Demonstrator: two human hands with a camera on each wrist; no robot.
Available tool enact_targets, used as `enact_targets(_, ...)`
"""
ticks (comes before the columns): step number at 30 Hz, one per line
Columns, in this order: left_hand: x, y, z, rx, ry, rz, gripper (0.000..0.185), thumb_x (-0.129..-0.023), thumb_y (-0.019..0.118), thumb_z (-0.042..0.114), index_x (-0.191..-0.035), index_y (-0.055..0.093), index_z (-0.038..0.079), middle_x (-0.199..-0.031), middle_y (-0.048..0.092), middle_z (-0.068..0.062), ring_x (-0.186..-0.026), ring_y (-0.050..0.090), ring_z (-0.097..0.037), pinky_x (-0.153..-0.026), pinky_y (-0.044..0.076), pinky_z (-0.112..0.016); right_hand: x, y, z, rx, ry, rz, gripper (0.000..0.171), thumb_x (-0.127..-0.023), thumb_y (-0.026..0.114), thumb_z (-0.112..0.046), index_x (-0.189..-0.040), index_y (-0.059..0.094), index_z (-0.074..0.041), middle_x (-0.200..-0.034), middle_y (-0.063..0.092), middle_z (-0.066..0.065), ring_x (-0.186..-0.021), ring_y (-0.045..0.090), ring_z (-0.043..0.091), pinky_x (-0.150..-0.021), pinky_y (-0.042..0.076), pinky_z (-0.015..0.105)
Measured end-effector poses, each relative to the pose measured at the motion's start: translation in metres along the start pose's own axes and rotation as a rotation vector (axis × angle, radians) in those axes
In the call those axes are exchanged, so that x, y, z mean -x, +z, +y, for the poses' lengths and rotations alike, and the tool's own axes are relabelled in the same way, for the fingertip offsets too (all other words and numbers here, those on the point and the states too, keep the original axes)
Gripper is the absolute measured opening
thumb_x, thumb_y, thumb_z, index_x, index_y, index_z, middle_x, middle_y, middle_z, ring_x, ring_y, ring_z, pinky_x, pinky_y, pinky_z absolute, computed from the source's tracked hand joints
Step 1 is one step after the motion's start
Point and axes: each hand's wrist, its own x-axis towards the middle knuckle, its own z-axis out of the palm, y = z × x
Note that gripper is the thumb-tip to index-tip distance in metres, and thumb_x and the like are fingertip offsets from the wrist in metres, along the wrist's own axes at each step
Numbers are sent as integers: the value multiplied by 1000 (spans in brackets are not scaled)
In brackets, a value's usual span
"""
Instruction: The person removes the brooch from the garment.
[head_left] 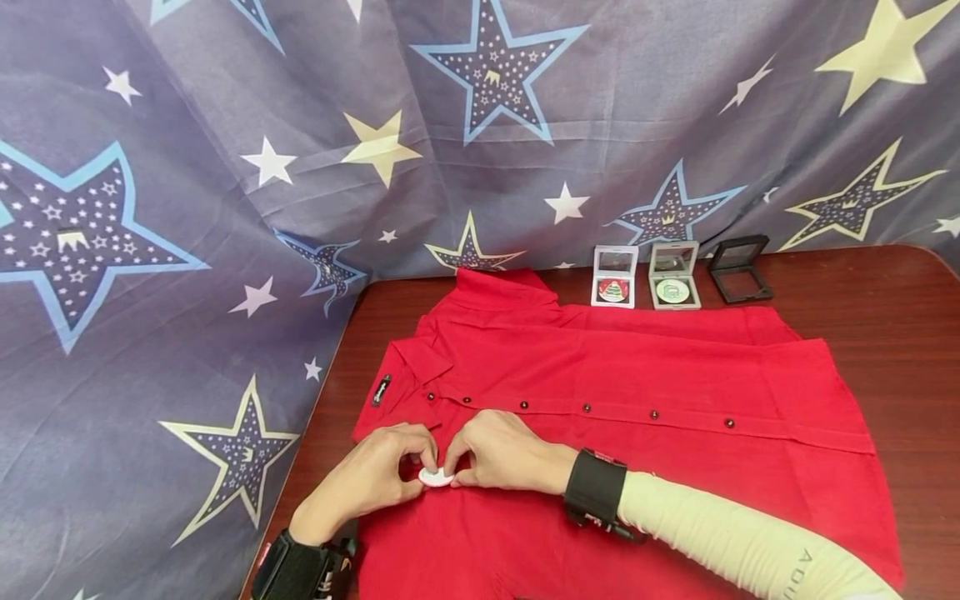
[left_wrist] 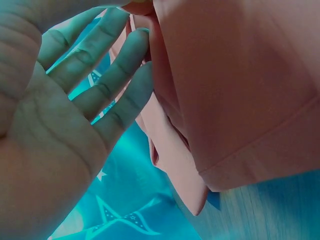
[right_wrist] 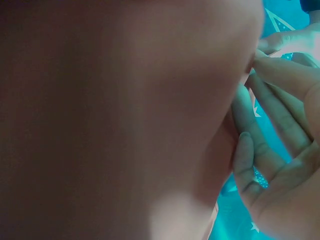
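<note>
A small white round badge (head_left: pixel 437 477) lies against the chest of a red buttoned shirt (head_left: pixel 645 375) spread on the table, collar to the left. My left hand (head_left: pixel 378 473) pinches the badge's left edge between thumb and fingertips. From the other side, my right hand (head_left: pixel 504 454) pinches its right edge. In the left wrist view, the fingers (left_wrist: pixel 112 75) of the left hand reach behind a fold of shirt fabric (left_wrist: pixel 240 90). Fabric (right_wrist: pixel 120 120) also fills most of the right wrist view, beside the right hand (right_wrist: pixel 285 185). Both wrist views hide the badge.
Along the table's back edge stand a white case (head_left: pixel 614 277) with a red Christmas-tree badge, a grey case (head_left: pixel 673 276) with a green-and-white badge, and a black case (head_left: pixel 740 269), lids raised. A star-patterned cloth (head_left: pixel 315 167) hangs behind and to the left of the brown table (head_left: pixel 862 300).
</note>
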Motion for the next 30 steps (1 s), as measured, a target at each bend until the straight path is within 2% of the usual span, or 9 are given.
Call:
enact_targets(5,0,1,-3,17,-8,8,35,-66,82,-5,-80,70,26,-92,64,18,-85,58,-2,-76,53,-29,0,-1,0,28,-36,9,9,-82,87,-29,-89,84,-33,-76,69,-26,-59,44,-8,-54,36,14)
enact_targets(10,0,0,-5,28,-2,7,35,-66,82,-5,-79,71,26,-93,65,16,-86,59,0,-75,54,-30,0,-1,1,62,-79,17,8,-84,86,-28,-90,84,-33,-79,70,-26,-59,43,-9,-55,36,13)
enact_targets(20,-2,-1,-2,21,-25,-28,36,-66,81,-4,-77,70,28,-93,63,17,-82,60,-4,-74,54,-29,0,1,2,70,-78,18,8,-83,86,-29,-88,83,-34,-76,68,-27,-60,44,-9,-55,36,13)
enact_targets(23,-2,-1,-1,23,-28,-27,36,-66,81,-5,-77,70,27,-92,63,17,-82,62,-7,-74,54,-29,0,1,2,72,-82,23,9,-83,86,-28,-88,83,-34,-77,69,-27,-61,45,-9,-56,37,13)
enact_targets(30,-3,-2,-1,15,-3,-7,35,-67,82,-4,-79,69,26,-91,64,18,-82,61,-5,-74,54,-31,0,1,2,66,-86,25,10,-83,86,-26,-89,83,-34,-79,69,-26,-63,47,-10,-57,38,12)
